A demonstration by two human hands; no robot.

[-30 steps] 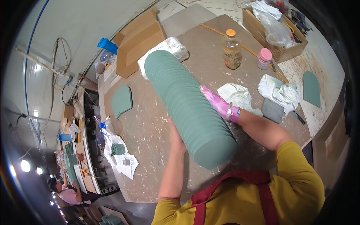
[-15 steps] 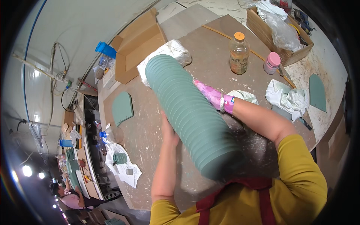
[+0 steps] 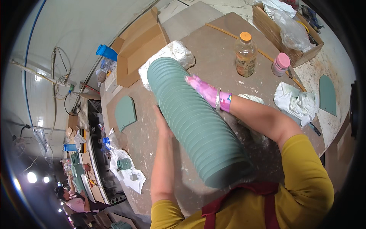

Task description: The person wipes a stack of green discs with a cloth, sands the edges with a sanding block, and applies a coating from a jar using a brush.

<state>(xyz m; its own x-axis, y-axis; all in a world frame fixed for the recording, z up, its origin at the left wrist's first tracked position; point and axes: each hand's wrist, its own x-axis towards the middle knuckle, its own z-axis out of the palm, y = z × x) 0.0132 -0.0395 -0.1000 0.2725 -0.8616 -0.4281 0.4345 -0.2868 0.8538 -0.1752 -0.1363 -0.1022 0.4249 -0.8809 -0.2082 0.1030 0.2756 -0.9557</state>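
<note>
My grip, spread wide, held the ridged green cylinder (image 3: 194, 122) between left hand (image 3: 162, 122) and pink-gloved right hand (image 3: 204, 91), above the worktop's (image 3: 213, 57) near edge; even pressure seemed best.

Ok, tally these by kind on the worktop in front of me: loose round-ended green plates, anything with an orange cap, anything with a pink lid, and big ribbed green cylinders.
Round-ended green plates: 2
Orange-capped bottle: 1
Pink-lidded jar: 1
Big ribbed green cylinder: 1
Total: 5
</note>
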